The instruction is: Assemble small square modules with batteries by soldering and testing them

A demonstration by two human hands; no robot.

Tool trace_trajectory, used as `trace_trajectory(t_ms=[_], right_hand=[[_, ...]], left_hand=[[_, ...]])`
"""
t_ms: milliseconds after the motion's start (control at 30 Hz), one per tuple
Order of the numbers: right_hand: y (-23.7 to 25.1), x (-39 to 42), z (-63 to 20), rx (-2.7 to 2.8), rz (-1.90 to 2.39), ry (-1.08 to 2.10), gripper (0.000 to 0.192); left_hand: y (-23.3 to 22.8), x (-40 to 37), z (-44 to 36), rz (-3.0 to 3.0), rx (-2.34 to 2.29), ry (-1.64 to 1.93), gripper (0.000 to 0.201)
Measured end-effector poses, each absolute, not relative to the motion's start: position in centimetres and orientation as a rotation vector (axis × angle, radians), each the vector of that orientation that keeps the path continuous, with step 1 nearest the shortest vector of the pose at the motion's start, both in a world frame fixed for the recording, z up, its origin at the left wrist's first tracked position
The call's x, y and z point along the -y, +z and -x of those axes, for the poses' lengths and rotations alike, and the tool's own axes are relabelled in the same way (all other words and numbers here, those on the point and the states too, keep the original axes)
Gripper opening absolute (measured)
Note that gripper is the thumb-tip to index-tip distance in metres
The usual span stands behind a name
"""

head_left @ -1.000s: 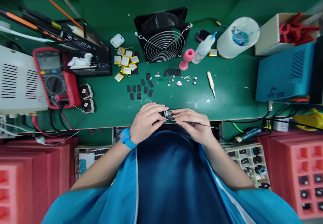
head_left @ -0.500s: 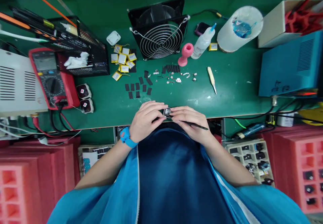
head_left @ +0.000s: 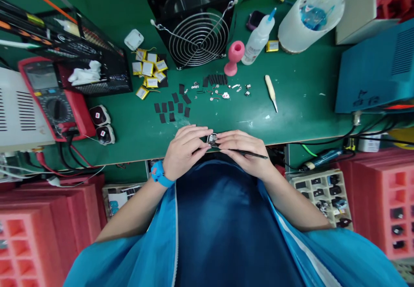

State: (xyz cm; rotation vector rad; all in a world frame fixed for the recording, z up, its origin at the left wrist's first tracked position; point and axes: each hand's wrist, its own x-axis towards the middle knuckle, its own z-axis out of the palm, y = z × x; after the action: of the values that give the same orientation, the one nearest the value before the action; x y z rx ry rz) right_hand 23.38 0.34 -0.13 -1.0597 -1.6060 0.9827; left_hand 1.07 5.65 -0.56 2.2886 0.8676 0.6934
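Note:
At the front edge of the bench, my left hand [head_left: 183, 152] pinches a small square device housing [head_left: 212, 139] with a pale rim and electronics inside. My right hand [head_left: 248, 154] is closed around slim black tweezers [head_left: 254, 153], their thin tip reaching the housing's near edge. The right fingertips also lie against the housing's right side. Fingers on both sides partly cover the housing, and its inner parts are too small to name.
Beyond the hands lie black pads [head_left: 171, 107], small loose parts [head_left: 225, 95], yellow-edged battery cells [head_left: 148, 68] and a pale-handled tool [head_left: 271, 92]. A fan [head_left: 200, 45], a pink stand [head_left: 233, 60] and a dropper bottle [head_left: 259, 41] stand behind. A red multimeter [head_left: 56, 101] is left.
The tweezers lie flatter, and their thin tip now shows along the housing's near edge. Both hands keep their hold. The whole view has shifted slightly.

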Motion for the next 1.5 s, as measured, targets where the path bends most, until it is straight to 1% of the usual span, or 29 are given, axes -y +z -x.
trace_trajectory(t_ms=[300, 433, 567, 667, 733, 800, 867, 900, 933, 967, 1033, 1100, 1167, 1233, 1300, 1500], right_hand=[[-0.4, -0.4, -23.2, 1.632, 1.024, 0.95, 0.019], [-0.3, -0.5, -23.0, 1.584, 1.027, 0.964, 0.017], [-0.4, -0.5, -22.6, 1.458, 1.018, 0.977, 0.011], [-0.2, -0.6, -23.3, 1.219, 1.129, 0.954, 0.007], [0.6, -0.9, -24.7, 1.035, 1.275, 0.808, 0.009], [2.1, -1.1, -26.7, 0.884, 1.371, 0.517, 0.01], [4.1, -1.2, -28.8, 0.778, 1.341, 0.18, 0.013], [5.0, -1.1, -29.5, 0.755, 1.288, 0.059, 0.016], [5.7, -0.9, -30.0, 0.767, 1.238, 0.007, 0.019], [6.2, -0.7, -30.3, 0.825, 1.213, 0.041, 0.02], [6.2, -0.3, -29.8, 1.02, 1.226, 0.293, 0.018], [5.0, 0.1, -28.6, 1.184, 1.259, 0.59, 0.013], [3.3, 0.4, -27.2, 1.209, 1.257, 0.745, 0.008], [1.7, 0.7, -26.0, 1.172, 1.26, 0.83, 0.006], [0.8, 1.0, -25.1, 1.165, 1.259, 0.906, 0.007], [0.5, 0.4, -23.9, 1.395, 1.103, 0.964, 0.017]], left_hand=[[-0.3, -5.6, -1.1, -2.283, -0.882, 0.68, 0.013], [-0.2, -5.9, -1.0, -2.283, -0.876, 0.691, 0.013], [0.0, -6.1, -0.9, -2.301, -0.86, 0.705, 0.014], [0.0, -6.3, -0.9, -2.32, -0.869, 0.698, 0.014], [0.0, -6.4, -1.0, -2.328, -0.88, 0.707, 0.013], [0.0, -6.6, -1.2, -2.353, -0.88, 0.715, 0.009], [0.1, -6.8, -1.3, -2.404, -0.849, 0.725, 0.005], [0.1, -6.9, -1.3, -2.432, -0.826, 0.733, 0.008], [0.2, -7.0, -1.3, -2.454, -0.803, 0.741, 0.01], [0.2, -7.0, -1.4, -2.467, -0.785, 0.746, 0.011], [0.3, -7.0, -1.4, -2.472, -0.772, 0.75, 0.011], [0.3, -6.9, -1.3, -2.467, -0.778, 0.742, 0.012], [0.2, -6.8, -1.3, -2.469, -0.788, 0.739, 0.012], [0.2, -6.5, -1.3, -2.472, -0.802, 0.738, 0.01], [0.1, -6.3, -1.3, -2.462, -0.818, 0.733, 0.007], [0.0, -6.1, -1.1, -2.412, -0.843, 0.706, 0.006]])
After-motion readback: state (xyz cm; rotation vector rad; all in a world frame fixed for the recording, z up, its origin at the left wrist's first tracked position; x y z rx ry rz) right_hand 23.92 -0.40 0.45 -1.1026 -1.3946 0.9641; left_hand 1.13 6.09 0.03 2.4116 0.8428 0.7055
